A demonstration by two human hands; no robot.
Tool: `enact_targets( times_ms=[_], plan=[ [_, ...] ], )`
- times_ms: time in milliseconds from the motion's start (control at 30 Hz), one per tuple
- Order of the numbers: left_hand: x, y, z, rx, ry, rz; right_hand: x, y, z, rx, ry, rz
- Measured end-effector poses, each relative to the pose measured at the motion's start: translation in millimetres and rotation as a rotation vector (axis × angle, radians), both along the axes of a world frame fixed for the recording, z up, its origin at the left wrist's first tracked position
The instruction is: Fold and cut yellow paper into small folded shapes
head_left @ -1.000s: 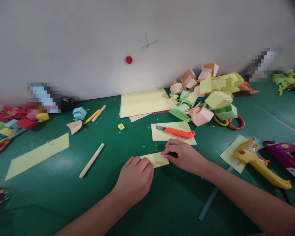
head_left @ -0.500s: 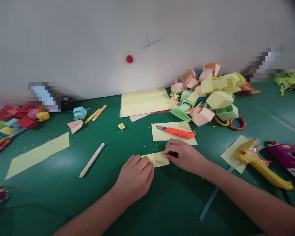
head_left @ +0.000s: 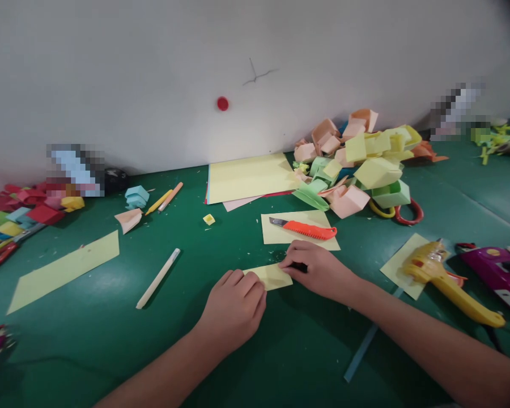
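Note:
A small pale yellow paper strip [head_left: 276,277] lies on the green tabletop between my hands. My left hand [head_left: 237,303] is closed over its left part, with curled fingers pressing on it. The thumb and forefinger of my right hand [head_left: 312,265] pinch its upper right edge. Just beyond, an orange utility knife [head_left: 308,229] with its blade out rests on a yellow paper piece [head_left: 295,239]. A tiny yellow folded paper box [head_left: 209,219] sits farther back. Left of my left hand lies a whitish stick-like pen [head_left: 158,279].
A yellow glue gun [head_left: 434,266] lies at right on a paper square, beside a purple tool [head_left: 495,272]. Folded paper boxes [head_left: 378,170] are heaped by the wall near scissors [head_left: 409,212]. Stacked sheets [head_left: 250,178] lie at the back, a long yellow strip [head_left: 68,271] at left.
The view shifts very slightly. Both hands keep their places on the yellow paper strip, with no other visible movement.

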State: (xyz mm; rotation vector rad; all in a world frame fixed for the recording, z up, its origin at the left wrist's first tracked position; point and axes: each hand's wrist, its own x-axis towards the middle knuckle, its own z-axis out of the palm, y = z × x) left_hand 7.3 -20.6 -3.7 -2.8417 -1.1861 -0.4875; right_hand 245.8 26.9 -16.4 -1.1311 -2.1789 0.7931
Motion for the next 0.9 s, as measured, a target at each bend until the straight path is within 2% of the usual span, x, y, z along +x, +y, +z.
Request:
enact_targets(
  times_ms=[233,900],
  plan=[
    [0.2,-0.3,-1.2,0.007,0.001,-0.002,-3.1,-0.8,5.5,-0.044,-0.038,-0.056],
    [1.1,-2.5,5.0,-0.019,0.044,-0.019,0.2,-0.8,3.9,0.013,0.000,-0.034]
  ],
)
